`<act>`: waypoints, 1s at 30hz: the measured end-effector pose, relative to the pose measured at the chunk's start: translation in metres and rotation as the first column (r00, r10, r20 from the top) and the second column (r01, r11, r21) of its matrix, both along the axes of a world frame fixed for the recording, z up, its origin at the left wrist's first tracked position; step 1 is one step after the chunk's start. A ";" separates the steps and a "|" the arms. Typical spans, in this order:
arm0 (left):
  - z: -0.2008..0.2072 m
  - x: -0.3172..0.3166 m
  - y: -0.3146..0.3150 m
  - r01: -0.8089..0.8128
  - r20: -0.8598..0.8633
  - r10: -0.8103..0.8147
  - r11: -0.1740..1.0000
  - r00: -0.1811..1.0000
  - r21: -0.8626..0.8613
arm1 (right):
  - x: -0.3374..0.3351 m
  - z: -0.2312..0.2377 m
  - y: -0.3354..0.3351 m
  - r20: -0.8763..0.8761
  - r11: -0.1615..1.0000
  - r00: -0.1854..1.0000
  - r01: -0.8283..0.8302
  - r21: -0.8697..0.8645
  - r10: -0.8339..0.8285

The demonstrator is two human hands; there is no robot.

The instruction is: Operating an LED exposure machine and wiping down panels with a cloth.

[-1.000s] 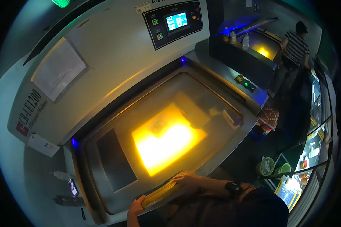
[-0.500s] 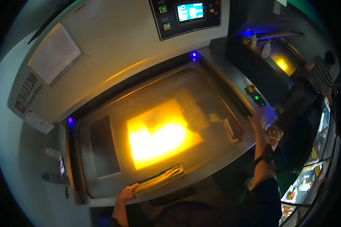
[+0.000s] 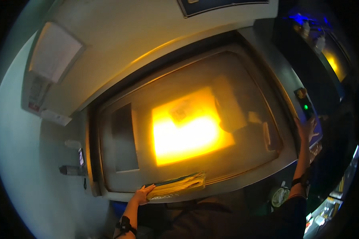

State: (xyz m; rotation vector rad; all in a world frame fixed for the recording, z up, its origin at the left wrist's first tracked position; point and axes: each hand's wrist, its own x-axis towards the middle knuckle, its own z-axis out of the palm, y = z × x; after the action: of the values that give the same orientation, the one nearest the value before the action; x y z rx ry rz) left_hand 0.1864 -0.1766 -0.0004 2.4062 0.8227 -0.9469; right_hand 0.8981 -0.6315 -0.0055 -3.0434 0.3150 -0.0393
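On the front ledge of the machine [image 3: 119, 59], at its lower edge, lies a flat stack of yellow sheets [image 3: 178, 185], set just outside the glass lid [image 3: 187, 127] rather than under it. The left hand [image 3: 141, 196] rests against the stack's left end, fingers curled onto it; whether it pinches the sheets I cannot tell. The right hand [image 3: 306, 129] is spread, fingers apart, just below the small button panel [image 3: 304, 104] with its green light. Bright yellow light glows beneath the lid, so an exposure seems underway, the stack not yet loaded.
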 end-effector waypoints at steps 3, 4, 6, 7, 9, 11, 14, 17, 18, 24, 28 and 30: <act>0.012 0.010 -0.002 -0.025 -0.015 0.025 0.999 1.000 -0.045 | -0.004 0.006 0.013 0.028 1.000 1.000 -0.008 0.006 0.008; 0.011 0.006 -0.002 -0.030 0.039 0.032 0.998 0.999 -0.047 | -0.003 0.002 0.010 0.056 0.999 0.998 -0.022 0.026 0.021; 0.009 0.005 0.001 -0.032 0.084 0.037 0.998 0.996 -0.057 | -0.003 -0.001 0.007 0.077 0.999 0.997 -0.033 0.038 0.030; 0.009 0.005 0.002 -0.035 0.096 0.040 0.997 0.995 -0.063 | -0.005 0.002 0.009 0.080 0.999 0.997 -0.027 0.034 0.024; 0.010 0.009 0.004 -0.036 0.107 0.044 0.997 0.993 -0.071 | -0.006 0.002 0.008 0.083 0.999 0.996 -0.020 0.027 0.017; 0.015 0.015 0.004 -0.018 0.082 0.026 0.996 0.996 -0.090 | -0.005 0.003 0.005 0.061 0.999 0.998 0.015 -0.031 -0.013; 0.012 0.013 -0.001 -0.032 0.095 0.038 0.998 0.995 -0.059 | -0.003 0.001 0.002 0.100 1.000 0.995 -0.022 0.000 0.022; -0.004 -0.008 -0.004 0.002 0.274 0.013 0.998 0.962 -0.056 | 0.002 -0.004 0.001 0.144 0.999 0.989 -0.042 0.004 0.041; -0.003 -0.011 -0.008 -0.005 0.285 0.020 0.999 0.958 -0.054 | 0.003 -0.004 0.003 0.156 0.999 0.987 -0.050 0.006 0.048; 0.000 -0.005 -0.020 -0.003 0.111 -0.004 0.998 0.994 0.060 | -0.018 0.005 0.037 -0.192 0.954 0.980 -0.108 -0.280 0.055; 0.000 -0.031 -0.018 -0.016 0.114 -0.004 0.986 0.994 0.168 | -0.226 -0.018 0.161 0.003 0.424 0.430 -0.890 -0.170 0.903; -0.002 -0.051 -0.008 -0.013 0.099 -0.003 0.986 0.995 0.166 | -0.326 -0.022 0.215 0.015 0.075 0.103 -0.811 0.581 0.995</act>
State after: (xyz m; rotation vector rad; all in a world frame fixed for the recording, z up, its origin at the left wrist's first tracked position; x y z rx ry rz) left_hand 0.1356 -0.1844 -0.0023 2.5689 0.9030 -0.7764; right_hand 0.5722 -0.4160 -0.0279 -2.0736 -1.5054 0.6502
